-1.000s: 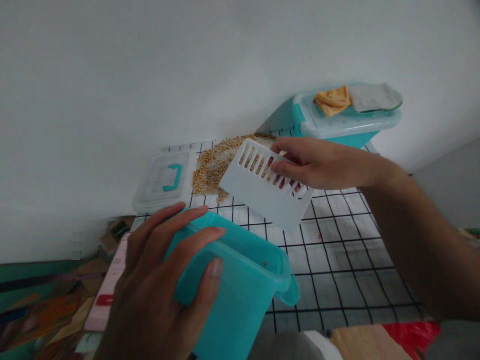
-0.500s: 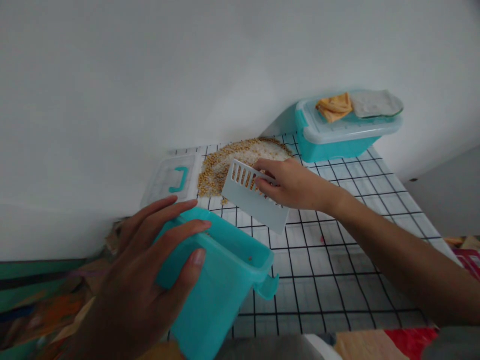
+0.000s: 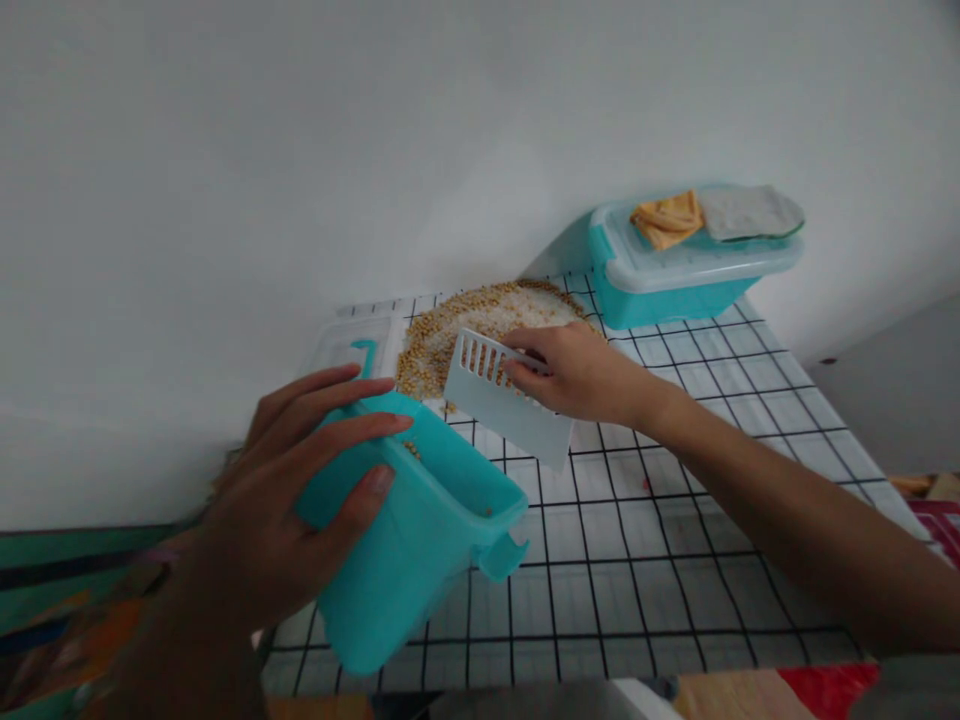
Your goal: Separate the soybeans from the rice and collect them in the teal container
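My left hand [image 3: 322, 470] grips the rim of a turquoise plastic box [image 3: 390, 570], its fingers over the top edge and its thumb against the side. The box is tilted, and a few yellow grains show inside. My right hand [image 3: 562, 370] is closed around a white plastic plate [image 3: 510, 415] with a row of slots along its upper part. The plate stands tilted at the near edge of a pile of yellow beans or kernels and white grains [image 3: 480, 315]. Partly behind my left hand and the box lies a clear lid [image 3: 341, 345] with a turquoise handle.
A lidded turquoise box [image 3: 675, 300] stands at the back right against the wall, with an orange cloth [image 3: 667, 218] and a pale cloth [image 3: 750, 212] on it. A black-and-white grid cloth [image 3: 720, 560] covers the table. Blurred coloured items lie at the lower left.
My left hand has moved the turquoise box up and to the left, tilting it. The plate in my right hand has shifted very slightly left.
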The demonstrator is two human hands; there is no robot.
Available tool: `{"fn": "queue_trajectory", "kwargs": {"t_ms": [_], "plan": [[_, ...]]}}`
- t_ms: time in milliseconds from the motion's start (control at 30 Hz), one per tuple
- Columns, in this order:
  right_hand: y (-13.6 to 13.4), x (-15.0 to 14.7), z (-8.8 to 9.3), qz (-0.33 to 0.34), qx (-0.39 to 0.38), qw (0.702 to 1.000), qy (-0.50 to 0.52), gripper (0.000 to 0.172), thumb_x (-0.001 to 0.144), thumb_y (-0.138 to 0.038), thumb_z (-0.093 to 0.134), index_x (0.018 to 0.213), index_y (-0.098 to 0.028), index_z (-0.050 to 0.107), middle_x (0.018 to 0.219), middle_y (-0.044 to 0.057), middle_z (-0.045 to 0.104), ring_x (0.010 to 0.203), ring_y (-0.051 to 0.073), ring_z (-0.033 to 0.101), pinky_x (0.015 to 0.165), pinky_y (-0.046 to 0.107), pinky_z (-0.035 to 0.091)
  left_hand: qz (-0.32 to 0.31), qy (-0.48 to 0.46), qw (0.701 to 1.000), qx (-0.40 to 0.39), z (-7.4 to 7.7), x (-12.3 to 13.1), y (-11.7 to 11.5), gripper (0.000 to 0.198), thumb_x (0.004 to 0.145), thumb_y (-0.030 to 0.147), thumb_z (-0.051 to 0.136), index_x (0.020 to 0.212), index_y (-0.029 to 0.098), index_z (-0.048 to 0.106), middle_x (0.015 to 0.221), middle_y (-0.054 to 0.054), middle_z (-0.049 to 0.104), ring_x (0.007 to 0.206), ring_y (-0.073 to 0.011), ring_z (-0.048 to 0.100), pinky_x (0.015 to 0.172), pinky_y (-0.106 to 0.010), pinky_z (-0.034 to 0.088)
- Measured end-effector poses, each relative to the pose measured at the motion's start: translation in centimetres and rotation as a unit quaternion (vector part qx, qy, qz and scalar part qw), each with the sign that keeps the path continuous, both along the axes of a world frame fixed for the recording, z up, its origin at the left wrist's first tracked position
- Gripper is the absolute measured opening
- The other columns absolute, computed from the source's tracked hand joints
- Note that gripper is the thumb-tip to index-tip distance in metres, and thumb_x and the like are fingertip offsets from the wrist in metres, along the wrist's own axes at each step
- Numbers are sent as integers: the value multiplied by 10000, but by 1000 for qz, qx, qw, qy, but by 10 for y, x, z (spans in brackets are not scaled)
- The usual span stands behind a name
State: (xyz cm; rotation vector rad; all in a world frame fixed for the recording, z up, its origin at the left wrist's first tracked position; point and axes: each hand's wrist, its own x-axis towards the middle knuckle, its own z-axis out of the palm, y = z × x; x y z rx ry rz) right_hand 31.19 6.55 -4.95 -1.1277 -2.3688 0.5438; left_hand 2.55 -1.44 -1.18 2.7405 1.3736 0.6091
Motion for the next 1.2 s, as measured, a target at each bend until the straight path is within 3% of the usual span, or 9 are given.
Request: {"fn": "queue_trajectory", "kwargs": {"t_ms": [433,667,867,1067,1200], "plan": [[-4,-8,0,12,-22,1000,-1,261,961,-299,438,980,-169,663,782,36,675,663,143,533,627,275,305,-9,-23,1000,-2,-3,0,6,346,879,227,576,1215,309,594,1407,-9,553,1396,-302,429,1177,-527,372],[-10,-7,10,-35,-3,999,-26,264,958,-308,446,985,-165,666,812,55,692,675,156,538,634,294,298,0,-18,1000,4,-3,2,3,331,888,236,561,1205,323,591,1404,9,552,1383,-282,442,1175,-516,376],[-2,13,22,3,-18,999,-36,264,937,-301,478,1036,-169,684,834,49,689,696,159,557,637,285,311,52,-8,999,-3,-1,11,-20,325,897,259,572,1216,317,599,1427,15,532,1392,-286,427,1193,-523,353],[20,42,17,66,-95,993,-26,268,962,-348,486,1060,-180,671,871,33,703,706,149,588,628,265,359,89,-23,996,11,-5,37,-52,331,873,246,617,1202,280,620,1394,-32,547,1371,-309,431,1147,-566,360],[28,59,14,53,-126,990,-34,299,976,-400,476,1112,-208,661,914,34,713,756,171,611,655,277,395,108,-27,994,12,-8,59,-67,346,865,261,613,1211,270,616,1381,-42,551,1369,-314,425,1161,-578,322]]}}
